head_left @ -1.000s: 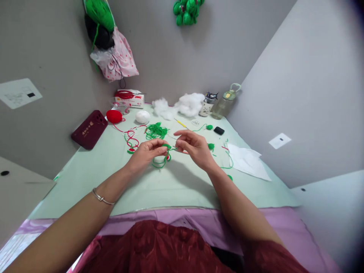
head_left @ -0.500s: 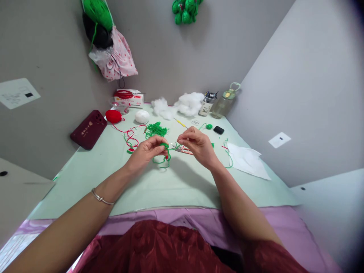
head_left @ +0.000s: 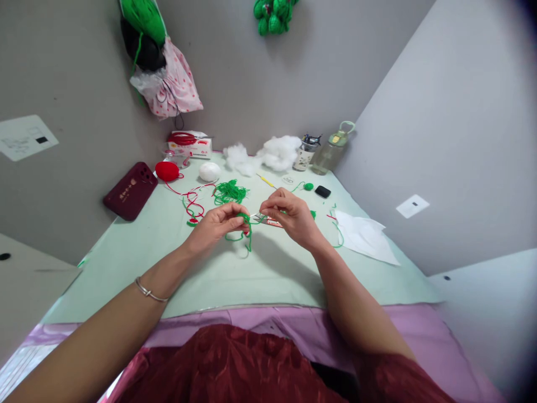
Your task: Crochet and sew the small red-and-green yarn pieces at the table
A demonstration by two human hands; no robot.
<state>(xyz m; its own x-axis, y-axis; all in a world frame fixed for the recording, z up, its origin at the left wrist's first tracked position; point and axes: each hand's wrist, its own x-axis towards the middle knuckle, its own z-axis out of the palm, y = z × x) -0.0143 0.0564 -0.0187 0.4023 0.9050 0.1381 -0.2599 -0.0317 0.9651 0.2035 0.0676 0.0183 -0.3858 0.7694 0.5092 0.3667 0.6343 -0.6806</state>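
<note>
My left hand [head_left: 222, 223] pinches a small green crocheted piece [head_left: 245, 216] with a bit of red under it. Loose green yarn tails hang from the piece toward the table. To its right, my right hand [head_left: 289, 215] is closed with fingertips on a thin, pale needle [head_left: 254, 215] that reaches to the green piece. Green yarn runs between the two hands. Red-handled scissors [head_left: 272, 222] lie behind my right hand, partly covered by it. Where the needle enters the piece is too small to make out.
A tangle of green yarn [head_left: 230, 192], a red yarn ball [head_left: 168, 171], a white yarn ball [head_left: 209, 172] and white stuffing [head_left: 279, 154] lie further back. A yellow crochet hook [head_left: 265, 181], black case [head_left: 323, 191], white paper [head_left: 367, 238], bottle [head_left: 329, 154] and maroon phone [head_left: 131, 191] surround them.
My right hand has shifted very slightly left, bringing its fingertips nearer the green piece. The yarn tails below the piece hang a little differently. My left hand keeps its hold.
</note>
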